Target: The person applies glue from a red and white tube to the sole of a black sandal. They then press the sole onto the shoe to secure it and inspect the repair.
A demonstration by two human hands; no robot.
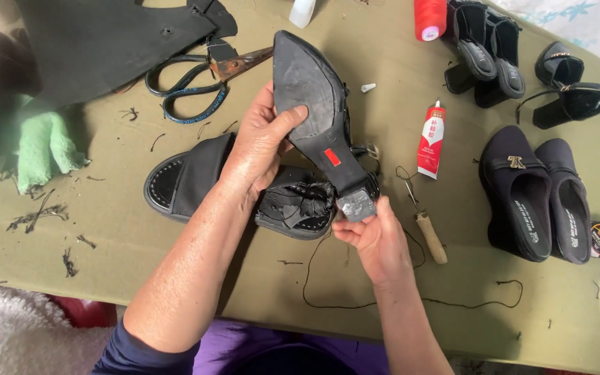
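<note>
I hold a black high-heeled shoe (310, 83) upside down over the table, sole towards me, with a small red sticker on the arch. My left hand (262, 142) grips the sole from the left, thumb across it. My right hand (376, 236) pinches the worn grey heel tip (357, 203) at the near end. Under the shoe lie two black sandals (196, 177), one with a ruffled flower top (298, 205).
Rusty scissors (196, 83) and a black rubber sheet (105, 42) lie at the back left, a green cloth (46, 146) at the left. A red glue tube (430, 139), a wooden-handled awl (428, 236), black thread (397, 302), a red spool (430, 17) and several black shoes (536, 187) are on the right.
</note>
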